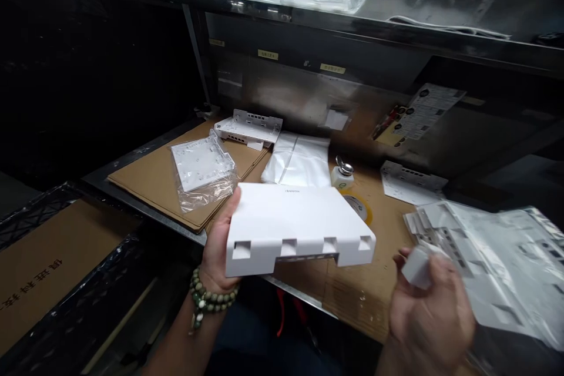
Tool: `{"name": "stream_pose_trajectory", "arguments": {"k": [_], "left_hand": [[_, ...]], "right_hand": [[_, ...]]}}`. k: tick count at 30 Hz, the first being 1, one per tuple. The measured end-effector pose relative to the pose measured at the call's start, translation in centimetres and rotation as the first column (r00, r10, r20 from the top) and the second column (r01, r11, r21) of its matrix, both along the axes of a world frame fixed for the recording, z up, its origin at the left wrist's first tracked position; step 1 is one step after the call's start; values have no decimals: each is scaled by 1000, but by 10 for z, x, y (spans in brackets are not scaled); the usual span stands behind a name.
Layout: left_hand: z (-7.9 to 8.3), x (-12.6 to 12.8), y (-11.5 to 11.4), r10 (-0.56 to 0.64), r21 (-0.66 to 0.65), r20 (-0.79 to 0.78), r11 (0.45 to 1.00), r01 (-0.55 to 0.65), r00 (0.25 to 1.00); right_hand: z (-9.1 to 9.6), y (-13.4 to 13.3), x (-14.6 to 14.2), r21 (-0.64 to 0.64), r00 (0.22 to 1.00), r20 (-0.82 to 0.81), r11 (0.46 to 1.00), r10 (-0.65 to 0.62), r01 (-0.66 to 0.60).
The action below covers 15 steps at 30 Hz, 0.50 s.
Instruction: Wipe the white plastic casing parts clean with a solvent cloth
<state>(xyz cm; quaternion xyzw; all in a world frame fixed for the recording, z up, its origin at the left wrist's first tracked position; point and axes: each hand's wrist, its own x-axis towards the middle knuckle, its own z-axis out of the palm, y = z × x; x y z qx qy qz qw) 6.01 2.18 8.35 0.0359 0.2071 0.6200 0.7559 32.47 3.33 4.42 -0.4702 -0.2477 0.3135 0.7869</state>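
Parts held over the table (383, 214)
The left hand (218, 252) grips a white cover (295, 226), centre; the right hand (429, 311) pinches a small white block (416, 267), lower right

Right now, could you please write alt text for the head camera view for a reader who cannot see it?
A person's left hand holds a white plastic cover above a cardboard-covered bench, while the right hand holds a small white block. A bagged white part, a small bottle and a tape roll sit on the bench.
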Motion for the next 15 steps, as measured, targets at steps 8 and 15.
{"name": "stream_pose_trajectory", "arguments": {"k": [8,15], "left_hand": [[-40,-7,-5,-200,424,41,891,164,979],[-37,-13,-7,-232,325,-104,911,254,967]], "right_hand": [[-15,-1,-27,-245,870,-348,861,351,-445],[-14,-6,-28,-210,859,-351,862,373,-461]]}}
